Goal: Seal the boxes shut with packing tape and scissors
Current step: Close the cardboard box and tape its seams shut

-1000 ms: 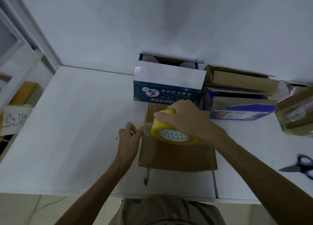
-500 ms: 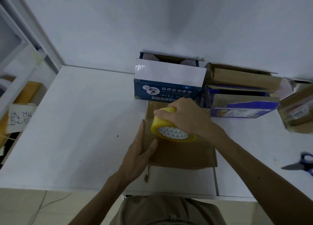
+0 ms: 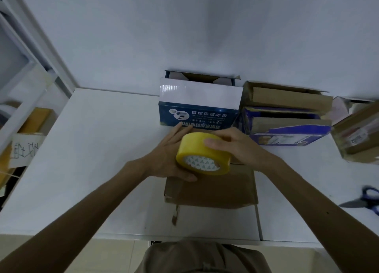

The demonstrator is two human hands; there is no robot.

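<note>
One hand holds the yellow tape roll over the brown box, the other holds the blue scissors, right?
No. In the head view the left hand rests against the round yellow tape roll that the right hand holds; the blue-handled scissors lie on the white table.

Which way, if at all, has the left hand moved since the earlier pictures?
Yes. The left hand moved right, from the left edge of the brown box onto its top, against the tape roll, fingertips near the blue box.
</note>
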